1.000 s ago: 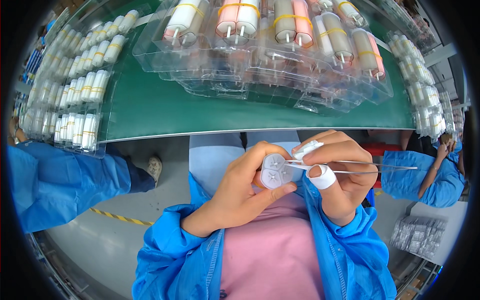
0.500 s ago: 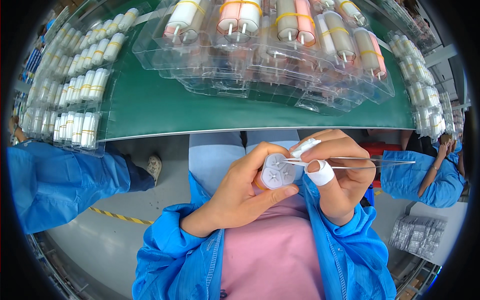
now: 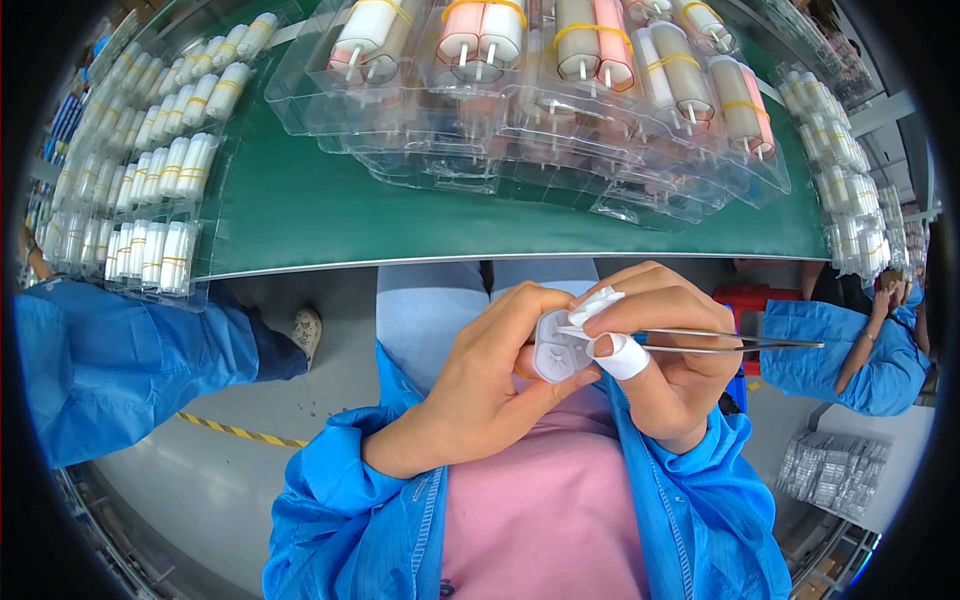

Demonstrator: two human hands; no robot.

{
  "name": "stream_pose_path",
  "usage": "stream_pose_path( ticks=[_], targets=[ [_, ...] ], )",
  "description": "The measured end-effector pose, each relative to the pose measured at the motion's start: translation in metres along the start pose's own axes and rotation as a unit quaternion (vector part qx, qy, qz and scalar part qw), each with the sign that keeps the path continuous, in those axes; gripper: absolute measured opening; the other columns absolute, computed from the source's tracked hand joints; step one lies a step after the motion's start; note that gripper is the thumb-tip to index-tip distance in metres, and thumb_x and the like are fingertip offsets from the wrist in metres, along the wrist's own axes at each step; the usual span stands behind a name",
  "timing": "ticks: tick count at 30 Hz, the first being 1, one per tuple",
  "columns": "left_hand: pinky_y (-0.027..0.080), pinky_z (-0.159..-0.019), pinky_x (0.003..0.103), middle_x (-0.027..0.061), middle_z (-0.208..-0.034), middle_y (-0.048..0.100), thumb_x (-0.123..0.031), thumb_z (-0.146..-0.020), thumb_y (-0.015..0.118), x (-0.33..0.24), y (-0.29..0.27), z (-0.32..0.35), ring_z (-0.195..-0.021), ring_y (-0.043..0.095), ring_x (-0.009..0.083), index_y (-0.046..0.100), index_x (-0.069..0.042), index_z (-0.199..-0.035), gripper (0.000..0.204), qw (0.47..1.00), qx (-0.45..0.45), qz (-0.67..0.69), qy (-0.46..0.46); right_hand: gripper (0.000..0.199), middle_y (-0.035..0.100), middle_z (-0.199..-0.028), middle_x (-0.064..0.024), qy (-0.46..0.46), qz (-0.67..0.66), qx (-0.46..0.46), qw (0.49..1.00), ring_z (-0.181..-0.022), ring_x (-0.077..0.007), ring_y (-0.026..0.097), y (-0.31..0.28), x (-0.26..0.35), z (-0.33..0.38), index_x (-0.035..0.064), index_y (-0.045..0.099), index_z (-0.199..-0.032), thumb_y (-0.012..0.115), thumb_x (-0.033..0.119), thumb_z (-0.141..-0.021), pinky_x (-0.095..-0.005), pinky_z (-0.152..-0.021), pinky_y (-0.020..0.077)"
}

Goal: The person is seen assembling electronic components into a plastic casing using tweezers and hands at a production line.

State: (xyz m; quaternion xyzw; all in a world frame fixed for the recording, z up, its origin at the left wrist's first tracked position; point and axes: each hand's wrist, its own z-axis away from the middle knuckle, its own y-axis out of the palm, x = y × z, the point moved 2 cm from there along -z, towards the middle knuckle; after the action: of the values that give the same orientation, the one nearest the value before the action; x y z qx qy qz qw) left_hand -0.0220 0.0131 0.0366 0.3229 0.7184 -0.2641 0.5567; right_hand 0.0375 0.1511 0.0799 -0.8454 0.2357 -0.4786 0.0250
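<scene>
Below the green table (image 3: 300,215), left hand (image 3: 490,390) gripping white plastic cap (image 3: 555,350); right hand (image 3: 670,360) pinching tweezers (image 3: 700,340), mid-insertion. Next calls for steady tip alignment.

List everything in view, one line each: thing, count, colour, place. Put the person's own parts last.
white plastic part: one, white, held in front of the chest.
tweezers: one, silver, tips at the part, handle pointing right.
green table: one, green, above the hands.
clear trays: several, transparent, stacked at the table's far side.
banded cylinders: many, white, pink and tan with yellow bands, in trays.
co-workers' sleeves: two, blue, left and right edges.
red stool: one, red, right.
left hand: holds the part.
right hand: holds the tweezers, white tape on two fingers.
</scene>
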Motion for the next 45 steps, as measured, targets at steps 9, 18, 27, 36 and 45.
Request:
stream_pose_path(
  ticks=[9,18,27,36,45],
  targets=[
    [0.041,-0.069,0.039,0.015,-0.09,0.053,-0.003,-0.072,0.068,-0.001,-0.002,-0.001,-0.081,0.052,0.034,0.051,0.001,-0.109,0.04,0.998,0.01,-0.064,0.022,0.012,0.066,-0.075,-0.0085,-0.003,0.018,0.028,0.999,-0.066,-0.0229,0.064,-0.003,-0.001,-0.004,0.0016,0.068,-0.078,0.073,0.004,-0.069,-0.0287,-0.058,0.0489],
    [0.041,-0.067,0.034,0.0134,-0.091,0.052,0.001,-0.073,0.065,-0.001,-0.003,-0.002,-0.08,0.051,0.0277,0.051,0.001,-0.111,0.04,0.991,0.029,-0.13,0.033,0.011,0.066,-0.073,-0.008,-0.001,0.06,0.064,0.996,-0.066,-0.0231,0.064,-0.003,0.005,-0.007,0.002,0.067,-0.078,0.073,0.005,-0.068,-0.0289,-0.058,0.0489],
    [0.043,-0.072,0.029,0.009,-0.093,0.055,-0.007,-0.079,0.07,-0.001,-0.003,0.0,-0.083,0.054,0.0171,0.05,-0.001,-0.11,0.037,0.993,0.063,0.094,-0.019,0.013,0.065,-0.085,-0.0149,0.024,-0.114,-0.151,0.982,-0.077,-0.0202,0.063,-0.024,0.008,-0.003,-0.0044,0.063,-0.088,0.067,0.003,-0.078,-0.03,-0.069,0.0511],
    [0.044,-0.08,0.025,0.0059,-0.095,0.056,-0.01,-0.085,0.067,-0.005,-0.003,0.0,-0.091,0.054,0.0111,0.049,-0.002,-0.115,0.036,0.931,0.131,0.325,-0.099,0.016,0.062,-0.09,-0.016,0.03,-0.129,-0.139,0.981,-0.08,-0.0209,0.062,-0.027,0.0,0.009,-0.0057,0.059,-0.093,0.064,0.001,-0.08,-0.0305,-0.072,0.0513],
    [0.05,-0.072,0.026,0.0046,-0.09,0.06,-0.01,-0.077,0.075,-0.009,0.001,-0.004,-0.08,0.057,0.0095,0.051,-0.002,-0.106,0.038,0.991,0.042,0.12,-0.036,0.016,0.063,-0.088,-0.0151,0.068,-0.17,-0.14,0.973,-0.081,-0.0195,0.061,-0.022,0.003,0.01,-0.0052,0.062,-0.091,0.064,-0.003,-0.076,-0.029,-0.074,0.0489]
  ],
)
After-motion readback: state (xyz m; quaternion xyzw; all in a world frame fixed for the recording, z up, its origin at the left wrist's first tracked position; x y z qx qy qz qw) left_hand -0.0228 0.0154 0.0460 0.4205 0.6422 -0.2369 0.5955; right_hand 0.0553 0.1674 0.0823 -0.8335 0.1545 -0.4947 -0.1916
